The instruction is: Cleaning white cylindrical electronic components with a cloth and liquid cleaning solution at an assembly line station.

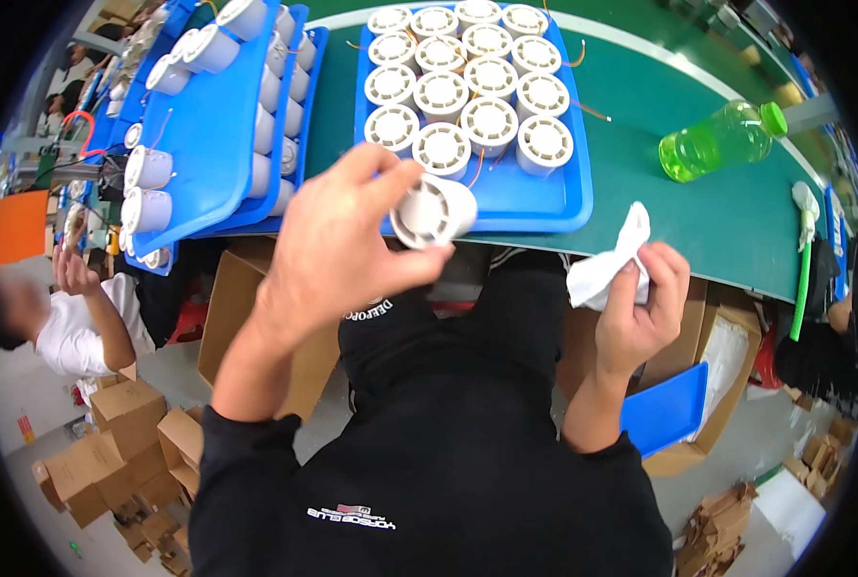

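At the tray's [556, 199] front edge, a white cylinder [456, 208] is gripped by the curled left hand [340, 238]; a cloth [604, 273] is pinched by the right hand [648, 306], a bottle [719, 142] placed beyond.

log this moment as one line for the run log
left grip: holds white slotted unit; right grip: holds white cloth or tissue; blue tray: rows of similar units; green bottle: beyond right grip

From the wearer's head, the fisheye view looks steeply down: black shirt [429, 471] close at bottom centre, left hand [342, 231] and right hand [645, 303] near mid-frame, green table [623, 159] farther off across the top.
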`<action>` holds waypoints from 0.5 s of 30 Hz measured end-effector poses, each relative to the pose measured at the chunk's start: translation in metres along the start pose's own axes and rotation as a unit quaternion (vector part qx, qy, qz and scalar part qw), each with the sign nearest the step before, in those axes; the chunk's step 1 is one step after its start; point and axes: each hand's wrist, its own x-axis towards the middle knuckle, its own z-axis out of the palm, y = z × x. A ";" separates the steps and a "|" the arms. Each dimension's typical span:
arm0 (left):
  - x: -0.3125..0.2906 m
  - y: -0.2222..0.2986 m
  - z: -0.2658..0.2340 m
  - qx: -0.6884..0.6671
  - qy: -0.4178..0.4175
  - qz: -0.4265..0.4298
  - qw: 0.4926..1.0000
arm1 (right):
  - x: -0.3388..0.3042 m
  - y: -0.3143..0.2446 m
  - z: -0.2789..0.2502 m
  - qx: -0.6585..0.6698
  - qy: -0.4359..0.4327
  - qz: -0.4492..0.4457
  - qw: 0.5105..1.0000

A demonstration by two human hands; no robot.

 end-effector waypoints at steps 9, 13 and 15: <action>0.018 -0.042 -0.002 0.196 -0.177 -0.087 0.960 | -0.010 0.007 -0.006 0.049 -0.055 0.042 0.996; 0.008 -0.032 -0.010 0.171 -0.095 -0.045 0.980 | -0.016 0.016 -0.006 0.074 -0.104 0.062 0.990; 0.009 -0.027 -0.050 0.150 -0.026 -0.052 0.987 | -0.019 0.021 -0.006 0.089 -0.117 0.060 0.987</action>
